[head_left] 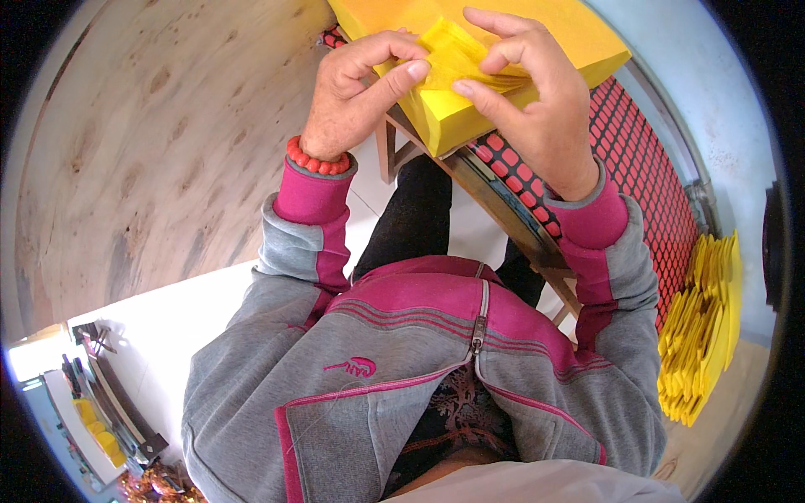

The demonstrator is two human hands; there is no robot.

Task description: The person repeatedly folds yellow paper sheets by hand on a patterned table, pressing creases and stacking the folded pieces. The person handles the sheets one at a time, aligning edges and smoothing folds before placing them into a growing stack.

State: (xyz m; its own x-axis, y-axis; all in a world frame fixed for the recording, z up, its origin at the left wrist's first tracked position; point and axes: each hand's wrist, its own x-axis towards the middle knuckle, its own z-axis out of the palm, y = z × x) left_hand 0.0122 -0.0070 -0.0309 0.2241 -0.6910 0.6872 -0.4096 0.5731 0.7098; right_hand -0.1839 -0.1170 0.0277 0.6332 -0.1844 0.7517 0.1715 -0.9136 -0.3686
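Observation:
A small folded piece of thin yellow paper [449, 54] lies over a large flat-topped yellow block [553, 38], which looks like a thick stack of paper. My left hand [356, 92] pinches the piece's left edge between thumb and forefinger; red beads circle that wrist. On the other side, my right hand [545, 92] hovers close with thumb and fingers apart. Its thumb tip is at the folded paper's right side; whether it presses on it I cannot tell. The lower fingers of my right hand are partly hidden.
The block rests on a wooden bench [503, 210] with a red-and-black patterned cover [620, 126]. A heap of folded yellow papers [700, 327] lies at the right by a pale wall. A big wooden board [159, 159] stands at the left. Shiny tinsel-like stuff [159, 484] shows lower left.

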